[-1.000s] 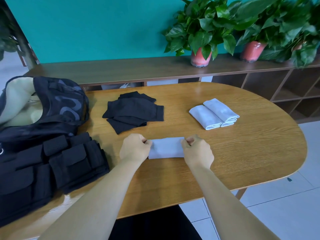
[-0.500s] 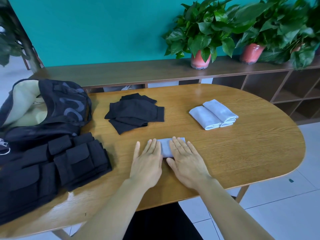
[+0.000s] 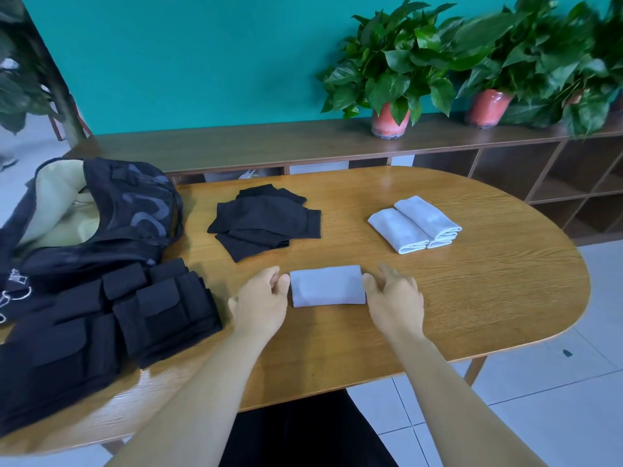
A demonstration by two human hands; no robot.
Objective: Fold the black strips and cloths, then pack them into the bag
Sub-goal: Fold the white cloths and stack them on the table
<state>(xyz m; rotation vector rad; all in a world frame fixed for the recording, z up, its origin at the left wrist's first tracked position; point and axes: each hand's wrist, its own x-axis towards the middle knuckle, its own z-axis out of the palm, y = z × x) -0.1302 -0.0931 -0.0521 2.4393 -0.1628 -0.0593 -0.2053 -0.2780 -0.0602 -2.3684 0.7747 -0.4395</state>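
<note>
A folded white cloth (image 3: pixel 327 285) lies flat on the wooden table (image 3: pixel 472 298) right in front of me. My left hand (image 3: pixel 261 299) sits at its left end, fingers loosely curled, thumb tip touching the edge. My right hand (image 3: pixel 394 294) sits at its right end, thumb against the edge and fingers relaxed. A loose pile of black cloths (image 3: pixel 266 224) lies farther back on the left. Two folded white cloths (image 3: pixel 414 224) lie side by side at the back right. The black bag (image 3: pixel 101 214) stands open at the left, showing its pale lining.
A black vest with several pockets (image 3: pixel 101 318) lies on the table's near left corner. Behind the table runs a low wooden shelf (image 3: pixel 269 143) with potted plants (image 3: pixel 391 79) against a teal wall. Tiled floor lies to the right.
Both hands first pinched the cloth's ends, then pressed flat on its middle. They have since slid apart to its two ends, leaving the cloth uncovered.
</note>
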